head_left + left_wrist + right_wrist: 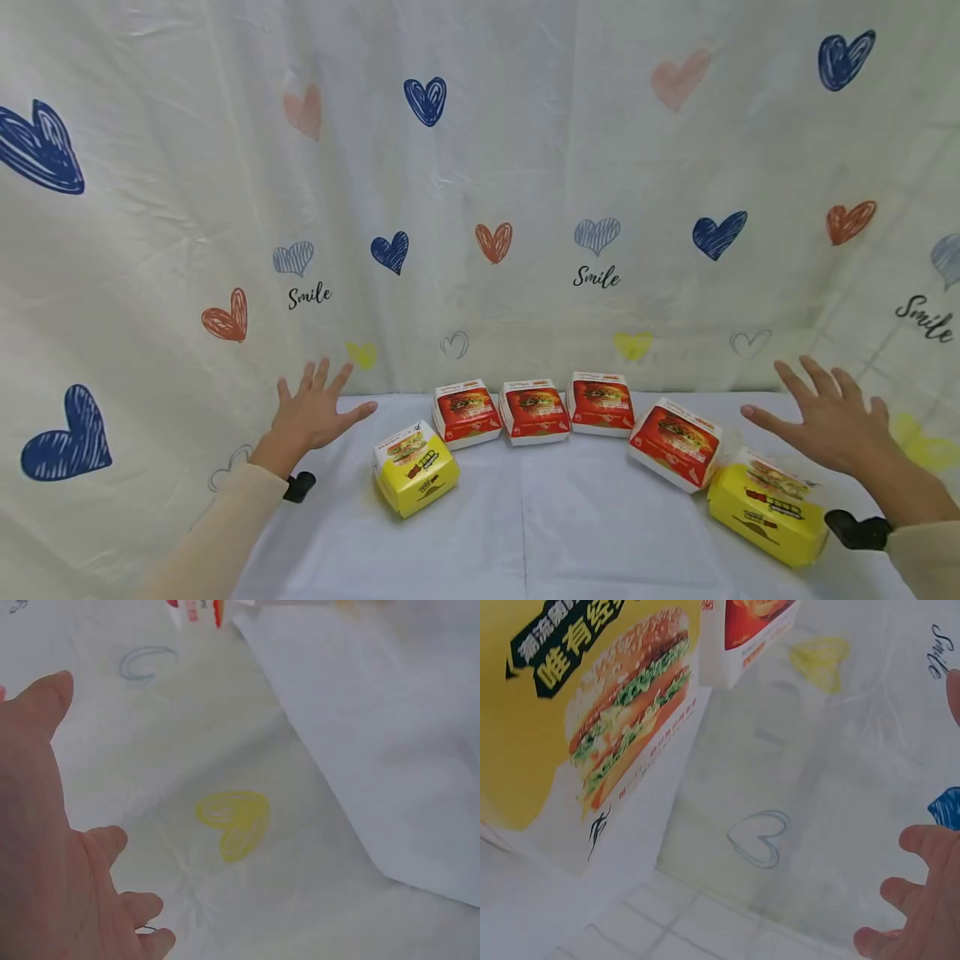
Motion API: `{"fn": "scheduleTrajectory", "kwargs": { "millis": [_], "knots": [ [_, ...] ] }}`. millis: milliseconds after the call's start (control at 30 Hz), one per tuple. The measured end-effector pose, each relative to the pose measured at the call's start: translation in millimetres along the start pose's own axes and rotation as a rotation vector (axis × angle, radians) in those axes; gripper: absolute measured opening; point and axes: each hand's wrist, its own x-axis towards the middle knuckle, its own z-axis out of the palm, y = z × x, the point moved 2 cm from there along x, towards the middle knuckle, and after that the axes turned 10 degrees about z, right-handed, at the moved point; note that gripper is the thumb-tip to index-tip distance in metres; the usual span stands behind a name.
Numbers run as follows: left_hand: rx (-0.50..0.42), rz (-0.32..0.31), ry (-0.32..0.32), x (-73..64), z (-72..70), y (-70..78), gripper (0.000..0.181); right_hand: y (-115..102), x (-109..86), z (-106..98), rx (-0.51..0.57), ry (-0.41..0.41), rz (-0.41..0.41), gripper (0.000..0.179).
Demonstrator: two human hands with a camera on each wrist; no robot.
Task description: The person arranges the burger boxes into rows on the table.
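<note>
My left hand [313,415] is raised with fingers spread at the table's left side, holding nothing. Nearest to it is a yellow burger box [416,468] printed with a burger. On the right my other hand [840,421] is likewise raised and spread, with nothing in it, above and beside a second yellow burger box [768,508]. A red-and-white burger box [677,444] sits tilted against that yellow one. Three more red boxes stand along the back: a left one [467,413], a middle one [535,412] and a right one [601,403].
A white cloth covers the table [570,525], creased down the middle. Behind it hangs a pale curtain [525,183] with printed hearts and "Smile" lettering. Dark straps circle both wrists. Floor tiles [675,922] show below the table edge in the right wrist view.
</note>
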Motion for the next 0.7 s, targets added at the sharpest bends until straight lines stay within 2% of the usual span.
{"fn": "scheduleTrajectory", "kwargs": {
  "millis": [167,300,367,567,700],
  "knots": [
    [0.005,0.012,0.021,-11.3,7.1,12.3,0.102,-10.9,-9.6,7.1,-0.006,-0.031,-0.054,0.110],
    [0.019,0.032,0.021,-21.6,13.1,28.4,0.100,-22.8,-19.2,11.4,-0.007,-0.092,-0.086,0.105],
    [-0.002,0.044,0.022,-25.9,15.3,37.4,0.098,-33.2,-23.6,12.8,0.010,-0.122,-0.099,0.101],
    [-0.133,0.070,0.067,-31.0,17.9,70.2,0.080,-79.8,-34.5,10.6,0.153,-0.239,-0.126,0.078],
    [-0.232,0.054,0.107,-28.4,17.4,90.7,0.061,-117.3,-40.7,13.4,0.294,-0.247,-0.177,0.045]
  ]
}}
